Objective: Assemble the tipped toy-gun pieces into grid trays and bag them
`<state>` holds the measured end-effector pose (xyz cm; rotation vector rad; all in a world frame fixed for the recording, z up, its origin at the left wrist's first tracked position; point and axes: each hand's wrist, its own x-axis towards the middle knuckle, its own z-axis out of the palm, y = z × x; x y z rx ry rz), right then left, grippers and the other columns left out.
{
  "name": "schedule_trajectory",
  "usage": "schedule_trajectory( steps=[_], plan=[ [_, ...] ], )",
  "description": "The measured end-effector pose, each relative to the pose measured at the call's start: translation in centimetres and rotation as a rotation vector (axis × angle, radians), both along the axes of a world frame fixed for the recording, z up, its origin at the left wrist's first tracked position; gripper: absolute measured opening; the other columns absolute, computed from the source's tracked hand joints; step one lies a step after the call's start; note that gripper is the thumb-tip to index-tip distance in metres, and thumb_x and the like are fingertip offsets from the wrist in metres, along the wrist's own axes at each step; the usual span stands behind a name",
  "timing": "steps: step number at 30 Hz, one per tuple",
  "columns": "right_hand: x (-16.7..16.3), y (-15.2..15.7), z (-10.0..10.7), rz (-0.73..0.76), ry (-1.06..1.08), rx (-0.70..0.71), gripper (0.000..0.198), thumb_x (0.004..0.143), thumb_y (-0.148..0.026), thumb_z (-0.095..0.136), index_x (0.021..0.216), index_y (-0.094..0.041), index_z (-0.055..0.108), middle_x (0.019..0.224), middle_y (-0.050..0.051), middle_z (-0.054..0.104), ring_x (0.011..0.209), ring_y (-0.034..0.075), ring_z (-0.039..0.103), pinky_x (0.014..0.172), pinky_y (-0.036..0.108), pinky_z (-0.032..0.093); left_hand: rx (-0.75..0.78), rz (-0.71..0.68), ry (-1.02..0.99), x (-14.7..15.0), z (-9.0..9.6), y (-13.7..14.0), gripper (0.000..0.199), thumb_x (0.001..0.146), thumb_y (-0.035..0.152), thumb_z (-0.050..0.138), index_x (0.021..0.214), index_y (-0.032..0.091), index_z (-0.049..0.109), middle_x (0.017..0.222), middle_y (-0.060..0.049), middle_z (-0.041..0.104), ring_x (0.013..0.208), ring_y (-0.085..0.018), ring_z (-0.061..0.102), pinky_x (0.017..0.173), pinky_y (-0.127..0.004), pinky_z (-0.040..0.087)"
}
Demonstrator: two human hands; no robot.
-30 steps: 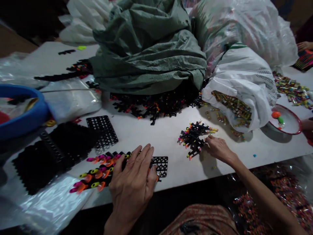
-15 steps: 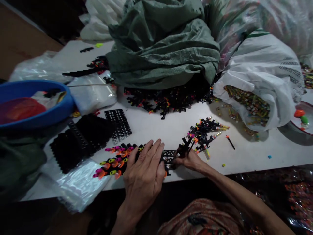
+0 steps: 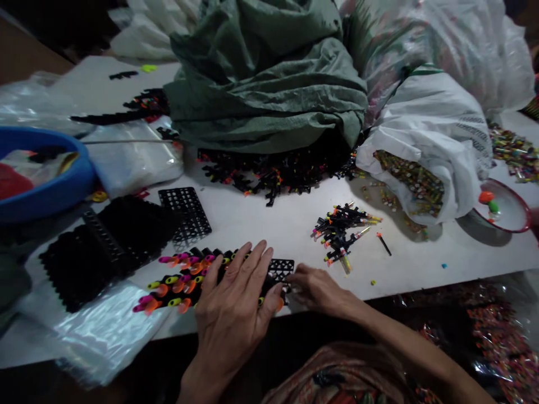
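My left hand [image 3: 236, 303] lies stretched out over rows of small black toy guns [image 3: 185, 283] with pink, yellow and orange tips. The guns sit on a black perforated plastic plate [image 3: 281, 269], whose bare holes show right of my fingers. My right hand [image 3: 315, 286] is closed at the plate's right end, fingers bent toward its edge. Whatever lies between those fingers is hidden. Just beyond my right hand is a loose pile of similar toy guns [image 3: 343, 233], some with clear yellow-tipped pieces.
Stacked black plates [image 3: 113, 241] and plastic sleeves [image 3: 113, 325] lie at left, near a blue basin [image 3: 80, 174]. A green sack [image 3: 265, 95] spills black toy guns behind. A white sack [image 3: 433, 129] of small coloured pieces and a red-rimmed bowl [image 3: 522, 210] stand at right.
My right hand has moved down against the plate's right end; the black toy gun visible at its fingers before no longer shows there. My left hand stays on the rows. The view has shifted right.
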<state>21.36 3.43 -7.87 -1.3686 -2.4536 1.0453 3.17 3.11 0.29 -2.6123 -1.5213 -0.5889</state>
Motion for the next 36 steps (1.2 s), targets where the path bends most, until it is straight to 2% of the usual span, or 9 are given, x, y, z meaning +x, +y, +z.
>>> schedule_trajectory(
  steps=[3, 6, 9, 12, 16, 20, 24, 28, 36],
  plan=[
    [5.7, 1.3, 0.4, -0.366, -0.258, 0.034, 0.027, 0.083, -0.029, 0.054, 0.104, -0.012, 0.057, 0.101, 0.013, 0.060, 0.080, 0.020, 0.060, 0.063, 0.026, 0.038, 0.015, -0.005, -0.011, 0.0, -0.1, -0.1, 0.052, 0.086, 0.033, 0.047, 0.136, 0.018, 0.043, 0.135, -0.011, 0.052, 0.127, -0.030, 0.044, 0.108, -0.052, 0.024],
    [9.6, 2.4, -0.1, -0.452, -0.362, -0.051, 0.019, 0.082, -0.031, 0.053, 0.085, -0.013, 0.059, 0.082, 0.010, 0.063, 0.076, 0.020, 0.059, 0.060, 0.025, 0.034, 0.025, -0.001, -0.003, 0.1, -0.1, 0.0, 0.051, 0.086, 0.031, 0.046, 0.135, 0.018, 0.043, 0.134, -0.011, 0.053, 0.126, -0.030, 0.045, 0.107, -0.052, 0.025],
    [9.6, 2.4, -0.9, -0.483, -0.136, -0.163, 0.011, 0.077, -0.026, 0.056, 0.072, -0.016, 0.055, 0.066, 0.003, 0.059, 0.066, 0.016, 0.056, 0.055, 0.023, 0.032, 0.015, -0.004, 0.014, 0.0, 0.0, 0.0, 0.053, 0.085, 0.031, 0.047, 0.135, 0.017, 0.043, 0.134, -0.011, 0.053, 0.126, -0.030, 0.045, 0.107, -0.052, 0.025],
    [7.1, 1.9, -1.2, -0.530, 0.271, -0.460, 0.012, 0.071, -0.022, 0.059, 0.070, -0.017, 0.048, 0.053, -0.004, 0.051, 0.049, 0.011, 0.049, 0.048, 0.020, 0.032, 0.005, -0.011, 0.026, -0.1, 0.1, -0.2, 0.055, 0.084, 0.030, 0.047, 0.137, 0.017, 0.041, 0.135, -0.011, 0.052, 0.127, -0.030, 0.043, 0.108, -0.052, 0.025],
    [2.5, 2.2, -1.3, -0.462, 0.758, -0.686, 0.020, 0.064, -0.021, 0.066, 0.073, -0.016, 0.049, 0.056, -0.007, 0.048, 0.047, 0.007, 0.044, 0.047, 0.019, 0.035, 0.002, -0.019, 0.037, -0.2, 0.2, -0.3, 0.056, 0.084, 0.028, 0.046, 0.139, 0.017, 0.039, 0.136, -0.011, 0.051, 0.128, -0.030, 0.043, 0.108, -0.053, 0.025],
    [-1.2, 3.7, -2.7, -0.362, 0.829, -0.588, 0.017, 0.068, -0.023, 0.065, 0.077, -0.016, 0.052, 0.066, -0.004, 0.053, 0.055, 0.008, 0.046, 0.052, 0.019, 0.038, -0.005, -0.027, 0.045, -0.2, 0.2, -0.3, 0.056, 0.084, 0.027, 0.046, 0.139, 0.016, 0.038, 0.135, -0.012, 0.051, 0.127, -0.030, 0.043, 0.108, -0.053, 0.025],
    [-3.0, 3.9, -3.8, -0.099, 0.463, -0.264, 0.010, 0.075, -0.022, 0.062, 0.077, -0.015, 0.055, 0.069, -0.001, 0.057, 0.059, 0.010, 0.049, 0.054, 0.020, 0.037, -0.011, -0.019, 0.049, -0.1, 0.2, -0.4, 0.058, 0.085, 0.027, 0.047, 0.141, 0.016, 0.035, 0.135, -0.012, 0.052, 0.127, -0.030, 0.043, 0.108, -0.052, 0.024],
    [-3.5, 3.6, -2.5, 0.123, 0.117, 0.093, 0.016, 0.080, -0.017, 0.052, 0.095, -0.014, 0.059, 0.093, 0.008, 0.063, 0.067, 0.015, 0.055, 0.057, 0.024, 0.037, -0.005, -0.010, 0.055, -0.2, 0.1, -0.2, 0.063, 0.085, 0.028, 0.048, 0.143, 0.016, 0.029, 0.136, -0.013, 0.050, 0.128, -0.029, 0.043, 0.108, -0.051, 0.024],
    [-3.1, 5.4, -1.5, 0.193, 0.060, 0.035, 0.009, 0.078, -0.020, 0.060, 0.084, -0.013, 0.061, 0.081, 0.006, 0.065, 0.069, 0.017, 0.057, 0.057, 0.024, 0.035, -0.019, -0.016, 0.074, -0.5, 0.2, -0.4, 0.060, 0.088, 0.028, 0.043, 0.145, 0.019, 0.026, 0.137, -0.010, 0.049, 0.130, -0.028, 0.040, 0.108, -0.052, 0.024]
  ],
)
